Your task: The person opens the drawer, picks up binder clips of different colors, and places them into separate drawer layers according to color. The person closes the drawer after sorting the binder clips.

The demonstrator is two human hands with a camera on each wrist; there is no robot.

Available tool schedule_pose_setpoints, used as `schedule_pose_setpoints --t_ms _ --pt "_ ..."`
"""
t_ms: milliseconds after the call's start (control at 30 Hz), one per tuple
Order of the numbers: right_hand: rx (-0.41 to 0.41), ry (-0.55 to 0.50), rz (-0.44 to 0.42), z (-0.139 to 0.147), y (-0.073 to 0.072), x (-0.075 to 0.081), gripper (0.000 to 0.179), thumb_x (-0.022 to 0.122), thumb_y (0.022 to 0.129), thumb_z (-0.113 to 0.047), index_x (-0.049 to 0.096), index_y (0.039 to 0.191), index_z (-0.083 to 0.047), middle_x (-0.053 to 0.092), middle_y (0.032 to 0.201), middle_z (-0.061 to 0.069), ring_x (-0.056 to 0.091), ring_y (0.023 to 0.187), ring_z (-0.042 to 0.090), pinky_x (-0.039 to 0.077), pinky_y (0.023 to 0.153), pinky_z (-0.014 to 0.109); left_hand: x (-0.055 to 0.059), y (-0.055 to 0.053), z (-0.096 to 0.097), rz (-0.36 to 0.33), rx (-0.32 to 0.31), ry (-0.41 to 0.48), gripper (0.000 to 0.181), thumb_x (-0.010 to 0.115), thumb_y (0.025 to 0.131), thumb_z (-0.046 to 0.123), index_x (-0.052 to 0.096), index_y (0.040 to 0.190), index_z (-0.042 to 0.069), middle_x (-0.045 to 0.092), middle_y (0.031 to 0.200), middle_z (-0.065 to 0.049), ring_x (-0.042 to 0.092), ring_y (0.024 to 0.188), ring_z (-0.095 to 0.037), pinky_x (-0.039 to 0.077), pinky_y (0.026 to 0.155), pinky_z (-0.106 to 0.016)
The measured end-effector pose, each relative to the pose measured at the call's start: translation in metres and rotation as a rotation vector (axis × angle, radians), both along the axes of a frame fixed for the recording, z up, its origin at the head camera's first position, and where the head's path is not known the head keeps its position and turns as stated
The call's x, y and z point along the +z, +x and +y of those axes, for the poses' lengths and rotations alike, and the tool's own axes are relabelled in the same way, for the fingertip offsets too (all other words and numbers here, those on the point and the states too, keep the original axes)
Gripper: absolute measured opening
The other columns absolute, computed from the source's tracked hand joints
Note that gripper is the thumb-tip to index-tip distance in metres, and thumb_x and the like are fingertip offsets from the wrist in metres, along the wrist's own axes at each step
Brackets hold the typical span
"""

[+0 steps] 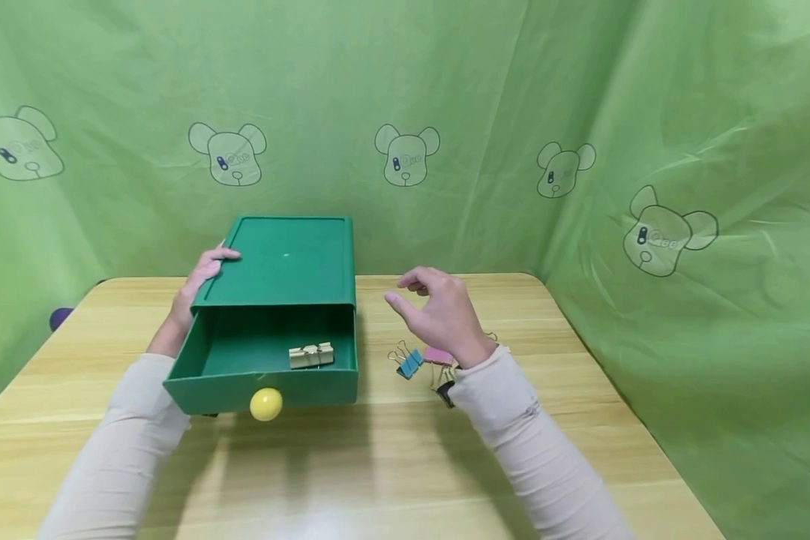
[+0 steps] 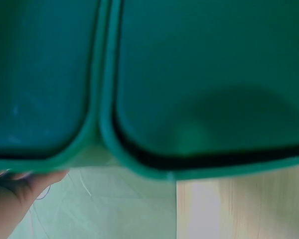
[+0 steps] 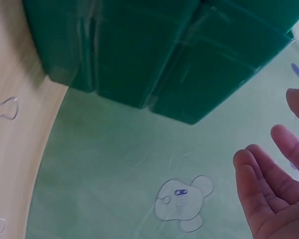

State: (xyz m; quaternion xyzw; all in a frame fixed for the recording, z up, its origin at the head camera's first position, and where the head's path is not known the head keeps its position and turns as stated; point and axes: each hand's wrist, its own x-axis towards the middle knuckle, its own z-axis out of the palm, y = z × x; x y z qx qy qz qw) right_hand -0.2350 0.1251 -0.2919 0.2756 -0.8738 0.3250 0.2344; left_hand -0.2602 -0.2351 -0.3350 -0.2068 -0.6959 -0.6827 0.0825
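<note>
A green drawer unit (image 1: 285,259) stands left of centre in the head view, its top drawer (image 1: 209,395) pulled out, with a yellow round knob (image 1: 266,404). Pale wooden clothespins (image 1: 312,355) lie inside that drawer, towards its right front. My left hand (image 1: 199,289) rests against the unit's left side, its fingers reaching over the top edge. To the right of the unit, my right hand (image 1: 445,315) is in the air with loosely bent fingers and nothing in them. Below it lie a blue binder clip (image 1: 410,364), a pink binder clip (image 1: 439,355) and a black binder clip (image 1: 449,393), partly hidden by the wrist.
The wooden table (image 1: 405,465) carries everything. Green cloth (image 1: 472,112) printed with bear heads hangs behind it and at both sides. Something purple (image 1: 58,318) shows beyond the table's left edge. Lower tiers of the unit (image 3: 124,64) show in the right wrist view.
</note>
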Motion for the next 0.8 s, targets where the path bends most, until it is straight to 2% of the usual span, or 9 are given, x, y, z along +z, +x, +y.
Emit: schedule_pose_setpoints --t_ms 467,800 --pt "-0.121 0.030 -0.171 0.028 -0.026 -0.012 0.027 0.072 0.089 -0.025 0.068 0.102 -0.001 0.069 0.103 0.015 0.063 0.093 0.031 0.050 0.085 0.042 0.000 -0.001 0.000 -0.002 -0.004 -0.011 0.031 0.029 0.103 0.030 0.056 0.114 0.040 -0.004 0.162 -0.011 -0.005 0.141 -0.040 -0.002 0.110 -0.057" --pt "-0.216 0.048 -0.285 0.057 -0.048 -0.030 0.028 0.067 0.092 -0.026 0.066 0.105 -0.001 0.067 0.105 0.017 0.062 0.099 0.035 0.048 0.088 0.044 0.000 0.000 -0.001 -0.006 -0.011 -0.004 0.030 0.029 0.103 0.031 0.056 0.114 0.040 -0.006 0.162 -0.011 -0.006 0.141 -0.040 -0.002 0.109 -0.057"
